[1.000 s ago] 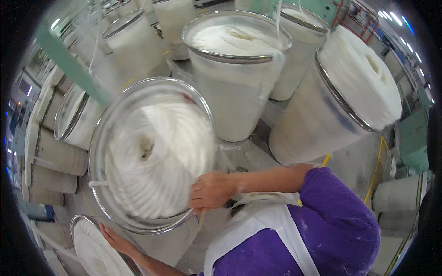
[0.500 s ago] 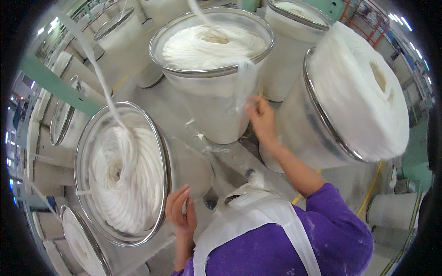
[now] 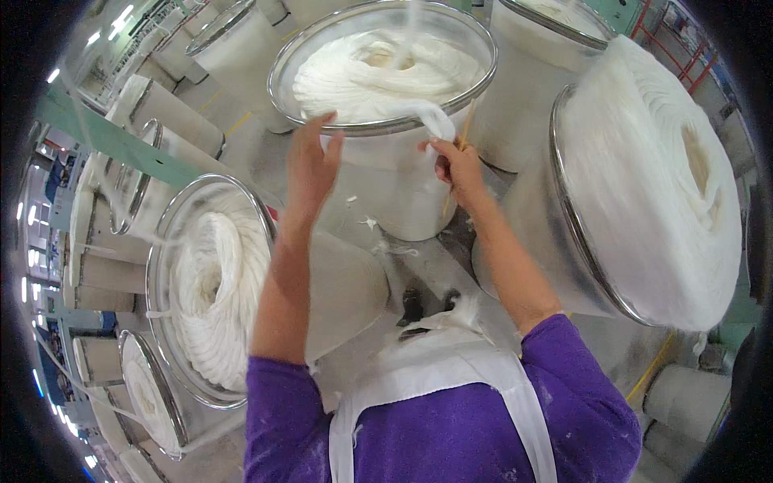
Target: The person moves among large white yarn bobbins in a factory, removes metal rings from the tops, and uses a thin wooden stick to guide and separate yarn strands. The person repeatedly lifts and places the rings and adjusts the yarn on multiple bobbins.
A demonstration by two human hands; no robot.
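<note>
Both hands raised: left hand (image 3: 312, 165) open, right hand (image 3: 455, 165) pinching sliver (image 3: 435, 121).

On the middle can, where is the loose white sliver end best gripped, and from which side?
Probably at the sliver end where it drapes over the can's metal rim, pinched from the near side: it hangs outward there, beside the right hand. The left hand rests at the rim.

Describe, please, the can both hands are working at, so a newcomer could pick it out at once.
Among the tall white cans, find the one straight ahead at top centre, the can with a metal rim. The left hand rests at its rim and the right hand grips the sliver hanging over the edge. Unlike the overfilled can on the right, its coil sits inside the rim.
</note>
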